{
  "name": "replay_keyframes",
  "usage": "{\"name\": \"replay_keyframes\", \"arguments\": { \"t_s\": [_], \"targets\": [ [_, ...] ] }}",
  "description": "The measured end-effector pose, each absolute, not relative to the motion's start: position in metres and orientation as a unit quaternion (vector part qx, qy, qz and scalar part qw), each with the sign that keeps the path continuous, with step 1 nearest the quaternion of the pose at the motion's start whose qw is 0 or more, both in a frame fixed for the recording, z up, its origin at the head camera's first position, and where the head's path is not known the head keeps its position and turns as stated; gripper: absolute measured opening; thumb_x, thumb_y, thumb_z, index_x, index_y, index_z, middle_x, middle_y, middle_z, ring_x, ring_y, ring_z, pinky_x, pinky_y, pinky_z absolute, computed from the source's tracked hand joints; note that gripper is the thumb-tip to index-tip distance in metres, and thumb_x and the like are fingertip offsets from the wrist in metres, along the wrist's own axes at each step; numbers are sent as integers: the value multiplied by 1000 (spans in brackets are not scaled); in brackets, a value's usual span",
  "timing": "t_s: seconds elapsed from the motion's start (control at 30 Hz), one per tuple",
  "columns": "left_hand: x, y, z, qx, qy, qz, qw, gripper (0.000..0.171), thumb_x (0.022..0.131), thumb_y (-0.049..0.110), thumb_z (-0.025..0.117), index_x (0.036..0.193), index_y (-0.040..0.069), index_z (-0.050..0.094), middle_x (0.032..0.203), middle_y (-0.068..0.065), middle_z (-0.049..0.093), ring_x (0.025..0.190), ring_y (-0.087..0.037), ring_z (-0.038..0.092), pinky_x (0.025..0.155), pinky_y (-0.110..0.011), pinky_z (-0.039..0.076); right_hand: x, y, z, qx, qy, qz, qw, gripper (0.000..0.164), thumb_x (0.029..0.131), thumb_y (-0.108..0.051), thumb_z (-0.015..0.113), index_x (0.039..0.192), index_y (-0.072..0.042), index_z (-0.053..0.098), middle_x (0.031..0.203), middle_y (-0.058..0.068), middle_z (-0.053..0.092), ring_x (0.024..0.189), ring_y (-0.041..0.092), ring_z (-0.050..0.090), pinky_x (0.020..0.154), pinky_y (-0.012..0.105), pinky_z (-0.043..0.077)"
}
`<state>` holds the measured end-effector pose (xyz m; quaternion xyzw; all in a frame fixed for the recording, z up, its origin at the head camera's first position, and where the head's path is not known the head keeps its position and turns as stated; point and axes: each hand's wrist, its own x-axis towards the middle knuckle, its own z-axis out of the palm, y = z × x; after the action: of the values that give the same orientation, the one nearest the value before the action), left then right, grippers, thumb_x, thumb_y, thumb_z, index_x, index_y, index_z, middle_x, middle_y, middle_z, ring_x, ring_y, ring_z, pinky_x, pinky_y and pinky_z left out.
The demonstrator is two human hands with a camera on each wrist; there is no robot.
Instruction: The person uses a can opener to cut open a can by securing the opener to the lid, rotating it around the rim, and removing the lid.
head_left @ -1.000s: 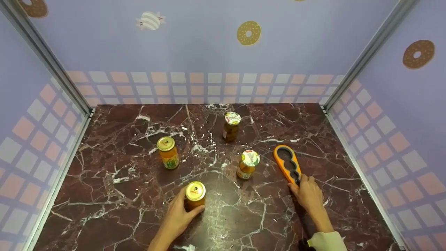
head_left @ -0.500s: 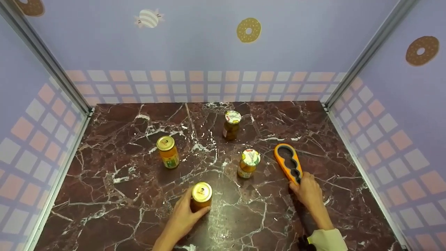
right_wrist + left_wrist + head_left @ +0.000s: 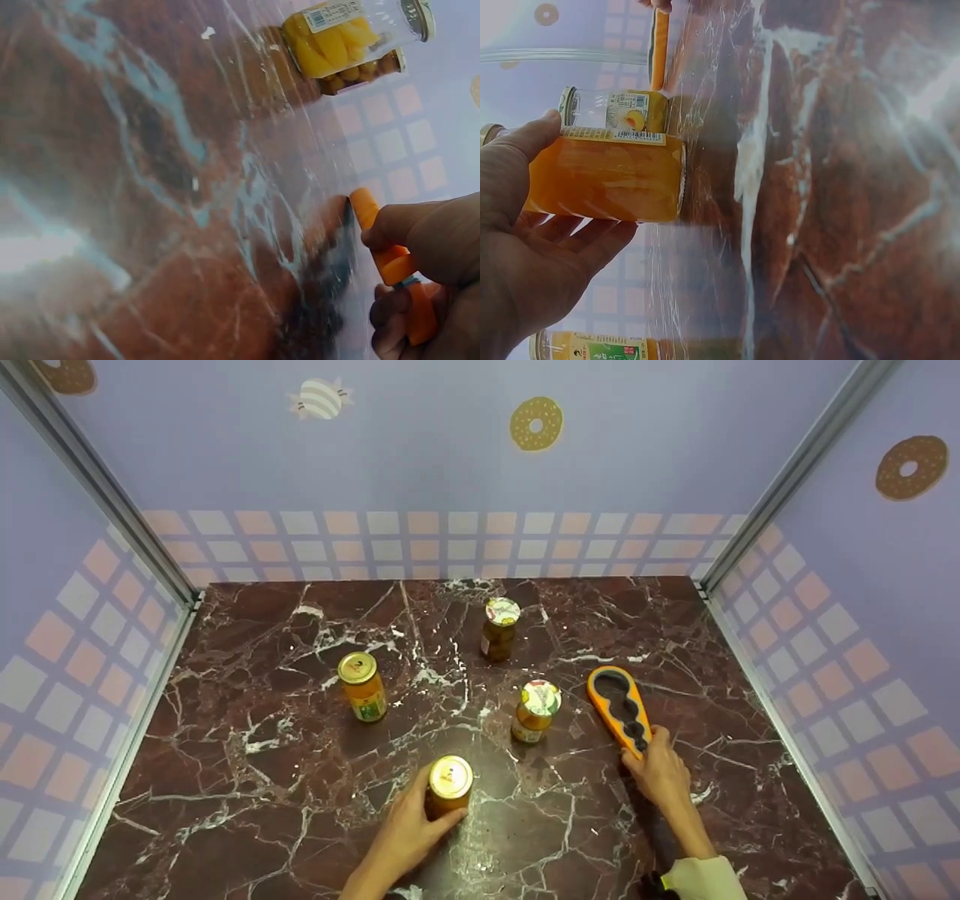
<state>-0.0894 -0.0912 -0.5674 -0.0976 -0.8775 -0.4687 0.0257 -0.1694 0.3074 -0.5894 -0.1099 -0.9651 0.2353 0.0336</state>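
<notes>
My left hand (image 3: 409,826) grips a glass jar (image 3: 450,787) of orange contents with a gold lid, thumb on one side and fingers on the other. In the left wrist view this jar (image 3: 607,176) stands upright, its base at or just above the table. On the right, my right hand (image 3: 661,771) holds the handle end of an orange jar opener (image 3: 610,724) with grey scalloped openings. In the right wrist view, fingers and thumb curl round the opener's orange handle (image 3: 420,311). Between the hands stands a jar of yellow fruit (image 3: 534,720) with a patterned lid.
Another gold-lidded jar (image 3: 365,694) stands at left. A darker jar with a patterned lid (image 3: 499,636) stands farther back. The marbled table (image 3: 262,810) is enclosed by a back wall (image 3: 420,457) and two side walls.
My left hand has moved right with the gold-lidded jar, nearer the jar of yellow fruit. The jar opener has turned slightly in my right hand. The other jars stay put.
</notes>
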Motion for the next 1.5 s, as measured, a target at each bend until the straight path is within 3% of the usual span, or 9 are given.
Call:
{"name": "replay_keyframes", "arguments": {
  "t_s": [0.3,0.63,0.87,1.17,1.3,1.5],
  "targets": [
    [-87,-89,-567,-104,-883,-455,38,77,74,35,77,135,6,41,123,-17,54,112,-34,51,95,-52,39,-166,299,-575,-120,-953,274,55,70,77,-40,68,131,-5,40,88,16,63,69,29,58,58,45,45],
    [-84,-81,-568,-120,-875,-470,10,77,76,41,74,135,5,41,124,-16,52,114,-36,49,96,-54,37,-153,286,-544,-78,-950,287,93,80,70,-60,70,128,-11,45,93,12,64,72,28,59,60,44,46],
    [-82,-80,-567,-121,-873,-473,3,83,76,54,68,136,4,40,123,-17,54,113,-35,50,96,-53,38,-142,274,-520,-38,-948,292,118,60,69,-50,75,114,-17,52,79,3,61,62,21,52,55,37,40],
    [-80,-73,-564,-113,-873,-474,-16,79,76,39,75,137,5,38,124,-19,54,113,-38,50,95,-55,38,-126,249,-496,40,-935,324,136,62,63,-51,81,112,-24,55,78,-6,61,57,12,51,50,30,40],
    [-80,-67,-564,-127,-871,-474,-15,77,75,32,77,136,3,38,128,-18,51,116,-36,48,97,-54,36,-119,234,-490,76,-930,333,139,61,62,-39,85,114,-22,56,82,-4,64,58,10,51,50,29,40],
    [-78,-58,-564,-149,-872,-466,-20,75,76,36,76,135,7,40,128,-13,51,116,-31,50,98,-53,36,-112,216,-486,127,-926,313,168,54,63,-30,81,109,-15,58,78,-8,61,58,6,49,49,25,40]
  ]
}}
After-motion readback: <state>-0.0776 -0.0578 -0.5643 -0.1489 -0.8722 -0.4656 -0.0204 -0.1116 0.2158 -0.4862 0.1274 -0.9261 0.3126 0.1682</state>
